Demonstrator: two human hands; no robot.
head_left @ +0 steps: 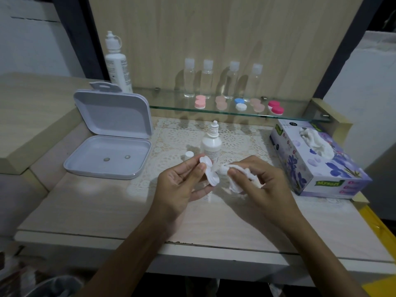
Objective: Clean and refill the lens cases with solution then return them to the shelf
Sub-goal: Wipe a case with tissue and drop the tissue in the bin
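While the left hand [182,183] holds a white lens case [209,173] above the lace mat [171,142], its thumb lies across the near face of the case and its fingers curl behind it, so the case stands nearly on edge between them, one open well facing right. The right hand [260,179] pinches a crumpled white tissue [233,175] between thumb and curled fingers; a twisted tip of the tissue points left toward the case and sits just beside its rim, though the blur makes it hard to tell whether the two actually touch.

Just behind the hands, a small white solution bottle [211,144] stands upright on the mat with its cap off, and a small white cap [189,155] rests on the mat to its left. A white hinged box [109,151] lies open at the left of the table [96,206], two small round lenses [116,158] in its lower tray. A floral tissue box [317,161] sits at the right, a tissue sticking out of its top.

On the glass shelf [167,109] behind, four clear bottles [222,80] stand in a row, with a tall white bottle [116,67] at the left end. In front of the clear bottles lie further lens cases [240,103]: pale pink, beige, blue-and-white, beige and bright pink.
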